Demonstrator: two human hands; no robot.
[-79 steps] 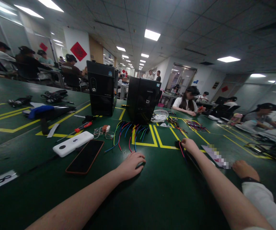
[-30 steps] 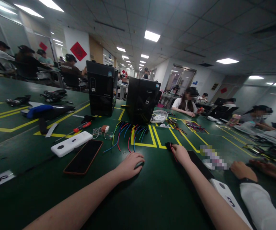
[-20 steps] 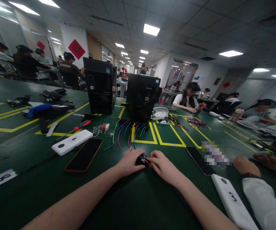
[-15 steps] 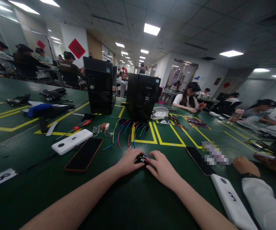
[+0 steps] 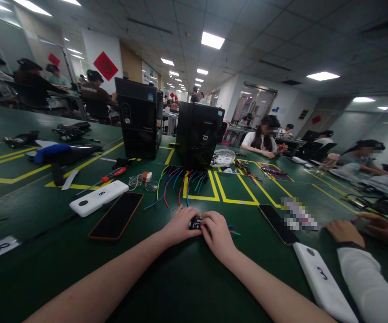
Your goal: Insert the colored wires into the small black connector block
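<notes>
Low over the green table (image 5: pixel 194 278), in front of me, my left hand (image 5: pixel 179 227) is closed around a small black block (image 5: pixel 196 223) with pale marks on its face. My right hand (image 5: pixel 218 234) meets it from the other side, thumb and fingers pinched at the block's right end. Thin coloured wires (image 5: pixel 235 232), blue, green and red, stick out past the right hand; their inner ends are hidden under its fingers. Just beyond both hands lies a row of loose red, blue and green wires (image 5: pixel 180 181).
Two black computer cases (image 5: pixel 139 119) stand at the back. Left lie a phone (image 5: pixel 116 216), a white power bank (image 5: pixel 99 198) and a screwdriver (image 5: pixel 113 174). Rightward are another phone (image 5: pixel 278 223), a second power bank (image 5: pixel 322 278) and a co-worker's hand (image 5: pixel 345 232). A white basket (image 5: pixel 223 158) sits farther back.
My right hand has turned inward, its fingers closing against the black block. Coloured wire ends now show to the right of it. The left hand keeps its hold.
</notes>
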